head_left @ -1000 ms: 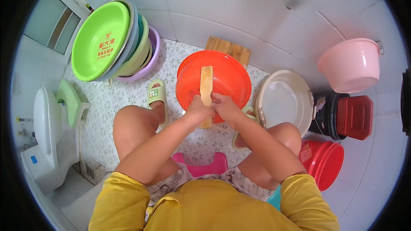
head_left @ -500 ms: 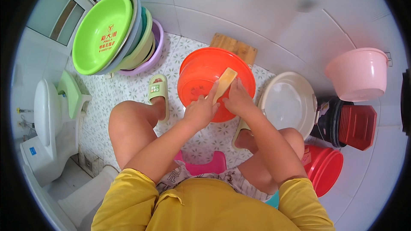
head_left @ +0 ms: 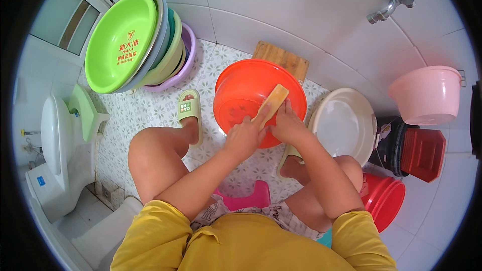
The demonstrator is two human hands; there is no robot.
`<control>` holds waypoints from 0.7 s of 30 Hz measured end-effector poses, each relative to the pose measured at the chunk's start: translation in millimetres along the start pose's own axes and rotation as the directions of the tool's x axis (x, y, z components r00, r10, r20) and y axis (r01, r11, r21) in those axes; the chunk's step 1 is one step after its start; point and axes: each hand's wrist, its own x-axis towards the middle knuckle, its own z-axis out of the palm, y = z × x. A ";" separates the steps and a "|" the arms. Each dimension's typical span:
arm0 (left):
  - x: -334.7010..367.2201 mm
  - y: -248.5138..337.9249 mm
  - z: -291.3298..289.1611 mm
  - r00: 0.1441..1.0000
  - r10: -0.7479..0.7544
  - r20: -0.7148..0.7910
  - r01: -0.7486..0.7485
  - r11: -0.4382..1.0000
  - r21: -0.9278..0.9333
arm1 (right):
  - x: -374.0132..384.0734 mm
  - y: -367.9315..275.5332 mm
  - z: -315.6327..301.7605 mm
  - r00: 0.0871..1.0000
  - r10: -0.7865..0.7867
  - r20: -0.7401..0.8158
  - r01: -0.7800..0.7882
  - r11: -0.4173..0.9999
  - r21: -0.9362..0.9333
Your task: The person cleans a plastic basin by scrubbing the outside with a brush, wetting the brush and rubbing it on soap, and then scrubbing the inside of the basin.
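Observation:
Over the orange-red basin (head_left: 236, 83) I hold a long, flat yellow-tan bar (head_left: 277, 98) at a slant. Its far end is squared off; whether it is a scrub brush's back or a block of soap I cannot tell. My left hand (head_left: 246, 135) is closed round its near part, with a finger laid along its top. Against the bar's right edge my right hand (head_left: 290, 124) is closed, its fingertips partly hidden. The basin sits on the floor between my feet, and dark patches show on its inner left side.
A wooden stool (head_left: 281, 59) stands behind the basin. To the right are a cream basin (head_left: 346, 125), a pink tub (head_left: 427, 95) and red buckets (head_left: 386, 200). Stacked basins (head_left: 120, 45) lean at the far left, near a toilet (head_left: 55, 135). A tap (head_left: 394, 2) juts from the wall.
The whole view has shifted slightly, so things appear a little lower and further right. The tap, blurred before, is now sharp. Both hands keep nearly the same hold on the bar.

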 end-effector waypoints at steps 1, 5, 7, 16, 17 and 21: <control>-0.4 -0.3 1.0 1.000 0.009 -0.027 -0.010 1.000 -0.022 | 0.3 -0.2 -0.2 1.000 -0.003 0.014 0.003 1.000 -0.007; 0.8 -5.4 6.4 0.993 0.038 -0.108 -0.045 0.997 -0.060 | -1.7 -5.5 -5.0 0.997 -0.049 0.053 0.053 0.997 -0.061; 1.5 -3.3 7.2 0.994 0.033 -0.106 -0.040 0.997 -0.061 | -1.6 -3.4 -4.8 0.997 -0.061 0.052 0.065 0.996 -0.069; 14.8 -17.8 28.4 0.977 -0.071 -0.203 0.068 0.997 -0.024 | 3.3 -1.0 -2.0 0.995 -0.011 0.094 0.021 0.995 -0.098; 16.9 -23.8 32.8 0.952 -0.124 -0.279 0.109 0.992 -0.069 | 3.3 -1.8 -1.6 0.995 -0.002 0.096 0.011 0.996 -0.090; 24.8 -44.1 33.1 0.897 -0.288 -0.337 0.197 0.940 -0.280 | 2.4 -0.6 -0.3 0.996 -0.004 0.084 0.012 0.995 -0.098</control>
